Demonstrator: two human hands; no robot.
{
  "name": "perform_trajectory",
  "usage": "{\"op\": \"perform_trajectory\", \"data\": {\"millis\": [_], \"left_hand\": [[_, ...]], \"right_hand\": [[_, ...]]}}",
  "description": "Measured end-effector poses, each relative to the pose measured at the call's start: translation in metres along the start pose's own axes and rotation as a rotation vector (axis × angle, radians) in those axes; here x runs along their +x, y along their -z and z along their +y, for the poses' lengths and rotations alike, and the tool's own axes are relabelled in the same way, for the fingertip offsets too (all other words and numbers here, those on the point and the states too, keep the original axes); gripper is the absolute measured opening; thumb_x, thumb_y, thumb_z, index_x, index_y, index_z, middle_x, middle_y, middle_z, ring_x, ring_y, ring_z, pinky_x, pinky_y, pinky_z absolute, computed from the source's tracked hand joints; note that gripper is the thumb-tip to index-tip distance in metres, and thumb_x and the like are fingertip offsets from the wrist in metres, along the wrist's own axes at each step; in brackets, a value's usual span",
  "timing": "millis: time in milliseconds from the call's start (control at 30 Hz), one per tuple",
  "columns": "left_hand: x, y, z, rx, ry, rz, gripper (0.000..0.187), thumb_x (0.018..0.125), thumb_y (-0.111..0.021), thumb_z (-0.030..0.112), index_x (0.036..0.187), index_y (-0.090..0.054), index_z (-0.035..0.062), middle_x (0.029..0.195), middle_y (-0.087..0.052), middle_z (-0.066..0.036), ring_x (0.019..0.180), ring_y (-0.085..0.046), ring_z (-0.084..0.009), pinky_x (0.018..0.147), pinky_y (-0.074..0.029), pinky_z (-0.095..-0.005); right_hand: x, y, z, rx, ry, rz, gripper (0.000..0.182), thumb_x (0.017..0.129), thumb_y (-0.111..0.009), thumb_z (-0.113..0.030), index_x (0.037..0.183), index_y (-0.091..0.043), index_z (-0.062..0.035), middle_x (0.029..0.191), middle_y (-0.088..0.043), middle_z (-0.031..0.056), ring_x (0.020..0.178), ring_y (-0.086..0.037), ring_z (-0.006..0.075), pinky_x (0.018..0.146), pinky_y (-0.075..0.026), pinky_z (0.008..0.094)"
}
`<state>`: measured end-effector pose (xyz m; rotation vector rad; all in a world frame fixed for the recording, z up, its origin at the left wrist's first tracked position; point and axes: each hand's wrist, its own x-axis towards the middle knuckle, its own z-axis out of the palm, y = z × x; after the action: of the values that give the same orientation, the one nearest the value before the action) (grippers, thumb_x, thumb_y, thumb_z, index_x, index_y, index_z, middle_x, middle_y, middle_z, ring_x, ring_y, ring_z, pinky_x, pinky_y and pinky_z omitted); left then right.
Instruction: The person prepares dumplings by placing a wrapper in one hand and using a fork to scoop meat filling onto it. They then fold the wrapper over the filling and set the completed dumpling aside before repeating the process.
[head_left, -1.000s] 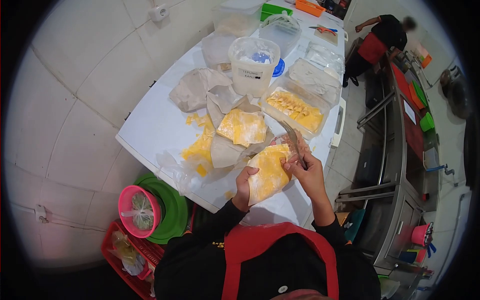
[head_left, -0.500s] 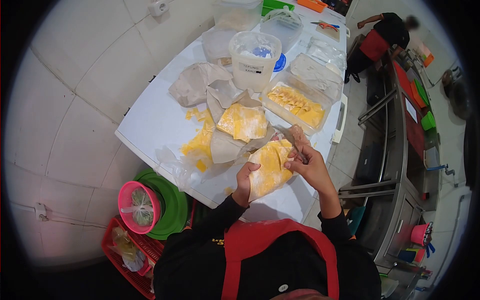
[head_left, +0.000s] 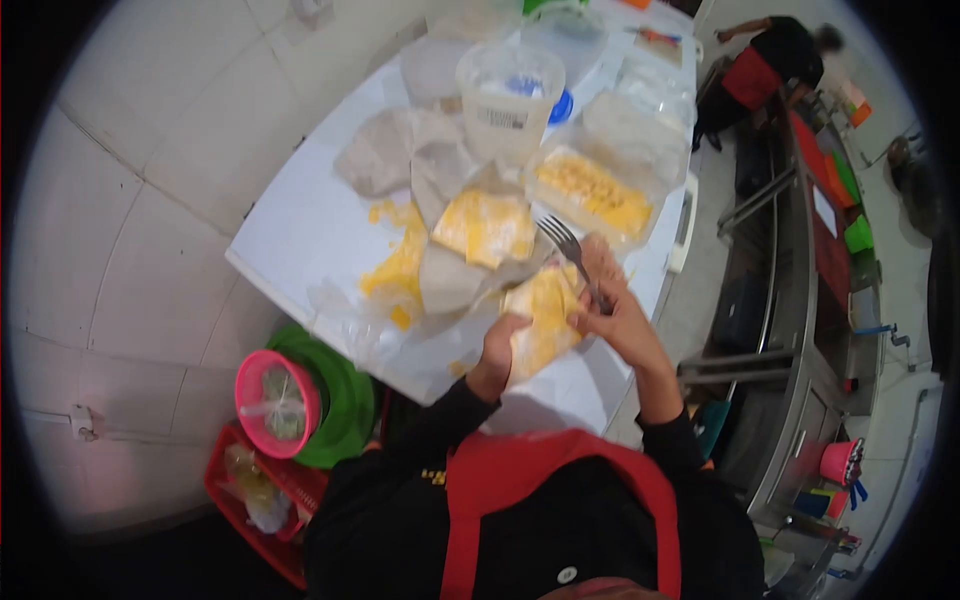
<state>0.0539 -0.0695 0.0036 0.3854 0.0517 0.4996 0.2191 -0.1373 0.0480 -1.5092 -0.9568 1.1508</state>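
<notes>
My left hand (head_left: 497, 352) is closed around the near left edge of a floured stack of yellow dough sheets (head_left: 545, 325). In my right hand (head_left: 625, 328) is a metal fork (head_left: 562, 240), its tines pointing up and away from me. The right thumb also touches the stack's right side. A mound of pinkish filling (head_left: 601, 258) sits just beyond the right hand, partly hidden by it. Another stack of dough sheets (head_left: 485, 230) lies on brown paper (head_left: 450, 290) farther off. To its right, folded yellow pieces (head_left: 592, 190) lie in a clear plastic container (head_left: 640, 232).
A tub with white powder (head_left: 508, 120) stands at the back, near a blue lid (head_left: 562, 106). Yellow dough scraps (head_left: 398, 275) lie left on the white table (head_left: 300, 225). Pink (head_left: 245, 425) and green tubs are below left. A co-worker (head_left: 765, 65) stands at the far-right counter (head_left: 800, 260).
The fork has turned in my right hand, so its tines now show face-on and point up. The dough stack has shifted slightly in my hands. The view is blurrier.
</notes>
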Motion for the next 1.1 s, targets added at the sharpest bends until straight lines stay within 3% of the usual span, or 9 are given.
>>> {"op": "perform_trajectory", "data": {"millis": [100,333,600,700,800,900,1000,1100], "left_hand": [[0.004,0.000,0.000,-0.007,0.018,-0.070,0.065,0.080,-0.035,0.017,0.142,-0.021,0.0031,0.137,-0.036,-0.019,0.126,-0.039,-0.0307,0.106,-0.030,-0.0416],[0.003,0.011,-0.010,-0.038,0.047,-0.020,0.063,0.081,-0.036,0.019,0.141,-0.022,0.0034,0.138,-0.037,-0.017,0.125,-0.041,-0.0295,0.104,-0.033,-0.0414],[-0.003,0.015,-0.010,0.059,0.192,0.264,0.062,0.080,-0.038,0.023,0.138,-0.031,0.0009,0.134,-0.042,-0.020,0.120,-0.046,-0.0353,0.101,-0.036,-0.0454],[-0.002,0.031,-0.012,-0.258,0.157,0.001,0.060,0.082,-0.038,0.025,0.136,-0.033,-0.0001,0.133,-0.043,-0.021,0.118,-0.048,-0.0355,0.101,-0.037,-0.0462],[0.006,0.044,-0.013,-0.227,0.098,0.108,0.057,0.089,-0.036,0.033,0.135,-0.034,-0.0004,0.133,-0.043,-0.021,0.119,-0.047,-0.0349,0.100,-0.038,-0.0474],[0.012,0.033,-0.008,-0.421,0.078,0.016,0.059,0.091,-0.036,0.038,0.135,-0.034,-0.0009,0.134,-0.043,-0.022,0.119,-0.047,-0.0351,0.100,-0.038,-0.0477],[0.019,0.020,0.000,-0.403,0.108,0.094,0.061,0.091,-0.035,0.041,0.135,-0.034,-0.0011,0.134,-0.042,-0.023,0.120,-0.046,-0.0352,0.101,-0.036,-0.0477],[0.024,0.017,0.005,-0.492,0.171,-0.048,0.059,0.091,-0.036,0.038,0.136,-0.033,-0.0006,0.134,-0.041,-0.023,0.121,-0.045,-0.0351,0.103,-0.033,-0.0469]], "right_hand": [[-0.004,-0.002,0.000,0.027,-0.026,0.011,0.019,0.076,-0.069,-0.006,0.085,-0.052,-0.0073,0.077,-0.048,-0.0055,0.066,-0.043,0.0035,0.059,-0.036,0.0182],[-0.009,-0.009,0.000,0.160,-0.090,0.044,0.022,0.076,-0.070,-0.010,0.091,-0.056,-0.0042,0.077,-0.052,-0.0040,0.069,-0.047,0.0045,0.063,-0.040,0.0192],[-0.010,0.011,0.013,-0.019,-0.181,0.035,0.024,0.075,-0.074,-0.019,0.086,-0.060,-0.0028,0.076,-0.056,-0.0009,0.067,-0.050,0.0074,0.058,-0.041,0.0233],[-0.004,0.021,0.014,-0.067,-0.124,0.061,0.022,0.076,-0.072,-0.020,0.087,-0.061,-0.0041,0.074,-0.056,-0.0012,0.067,-0.050,0.0080,0.060,-0.042,0.0241],[-0.001,0.025,0.004,-0.171,0.052,0.000,0.022,0.077,-0.072,-0.019,0.089,-0.061,-0.0038,0.073,-0.056,-0.0010,0.065,-0.048,0.0083,0.060,-0.042,0.0239],[-0.005,0.026,-0.014,-0.376,0.193,-0.051,0.020,0.077,-0.069,-0.016,0.091,-0.062,-0.0051,0.080,-0.062,0.0029,0.066,-0.056,0.0114,0.062,-0.045,0.0256],[-0.022,0.020,-0.050,-0.682,0.212,-0.107,0.023,0.071,-0.066,0.000,0.093,-0.064,-0.0056,0.100,-0.067,0.0069,0.080,-0.066,0.0209,0.070,-0.051,0.0286],[-0.029,0.025,-0.047,-0.741,0.547,-0.129,0.028,0.069,-0.067,-0.001,0.094,-0.064,-0.0127,0.107,-0.065,0.0044,0.088,-0.065,0.0222,0.072,-0.052,0.0316]]}}
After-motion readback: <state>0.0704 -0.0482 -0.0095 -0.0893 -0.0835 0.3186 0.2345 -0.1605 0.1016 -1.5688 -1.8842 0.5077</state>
